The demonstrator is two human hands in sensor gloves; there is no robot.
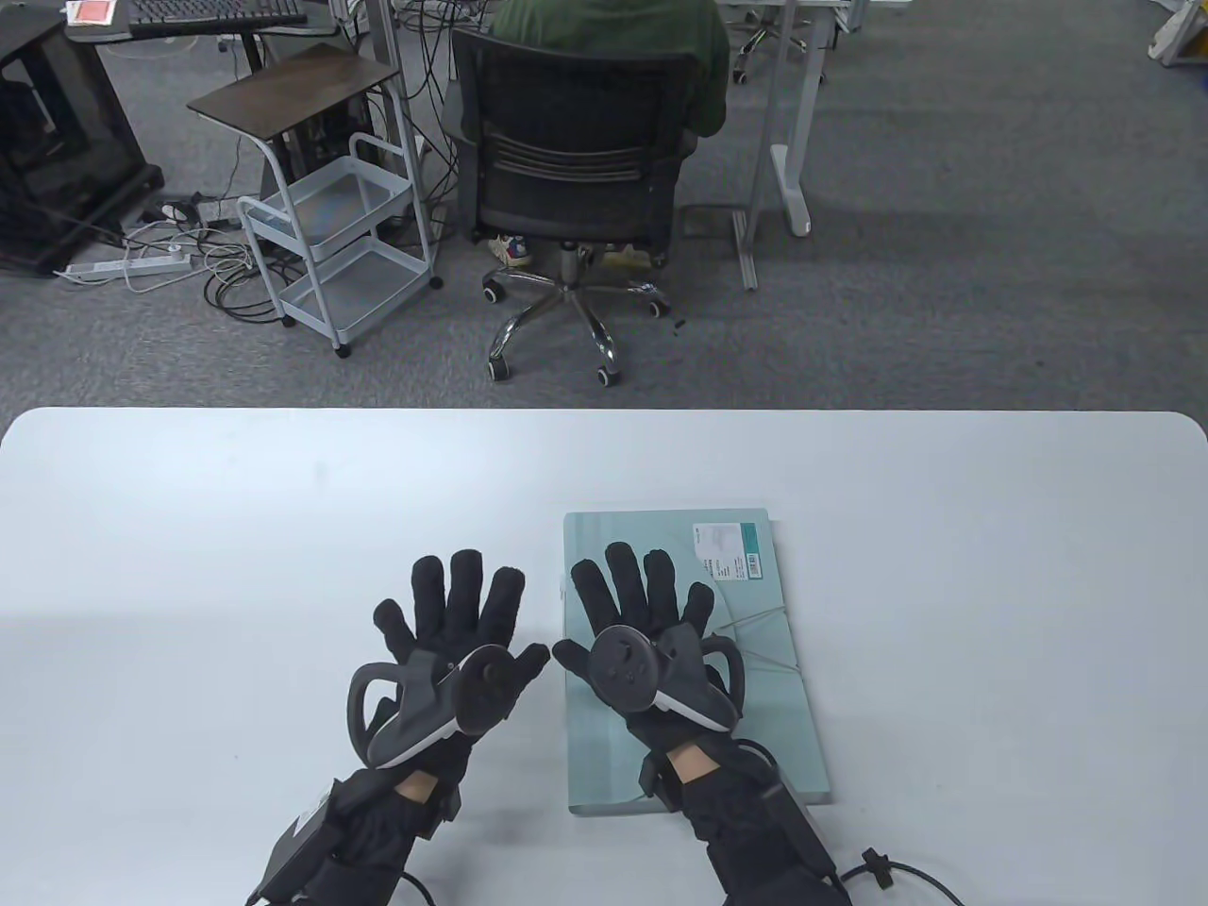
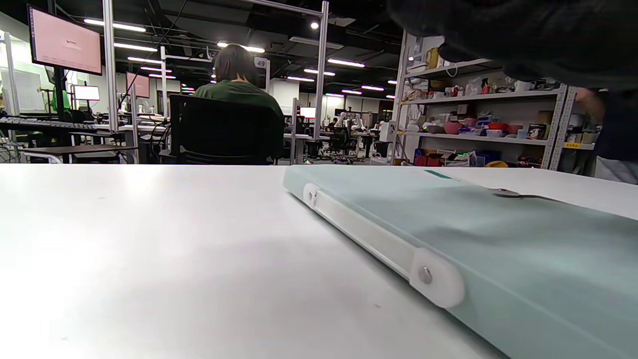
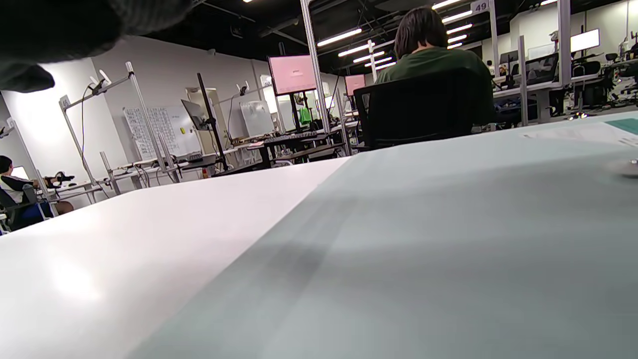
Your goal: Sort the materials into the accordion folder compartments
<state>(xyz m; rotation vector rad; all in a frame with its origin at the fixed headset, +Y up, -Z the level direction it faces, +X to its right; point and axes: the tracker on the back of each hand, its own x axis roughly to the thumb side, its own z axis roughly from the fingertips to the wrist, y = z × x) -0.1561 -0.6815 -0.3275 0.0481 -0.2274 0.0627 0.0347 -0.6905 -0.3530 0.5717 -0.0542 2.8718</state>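
Room: an office with grey carpet; beyond my table a person in green (image 1: pixel 613 38) sits with their back to me in a black mesh chair (image 1: pixel 571 160), and a white trolley (image 1: pixel 335 236) stands to the chair's left with cables on the floor around it.
Shelves: the left wrist view shows metal shelving (image 2: pixel 483 119) full of small items off to the right.
Table: white (image 1: pixel 236 528), rounded corners, running the full width of the table view.
Folder: pale green (image 1: pixel 755 717), closed, lying flat on the table right of centre, long side running away from me; a white label (image 1: pixel 727 550) sits near its far right corner and a thin elastic cord crosses the cover.
Folder spine: the left wrist view shows a white plastic strip (image 2: pixel 369 239) with a rivet at each end along the folder's left edge.
My left hand: (image 1: pixel 453 632) palm down, fingers spread wide, over the bare table just beside the folder's left edge; it grips nothing.
My right hand: (image 1: pixel 642 613) palm down, fingers spread wide, over the left part of the folder's cover, thumb reaching past the edge toward my left thumb; whether it presses on the cover I cannot tell.
Thumbs: the two tips are close together, apart.
Trackers: one is strapped on the back of each hand.
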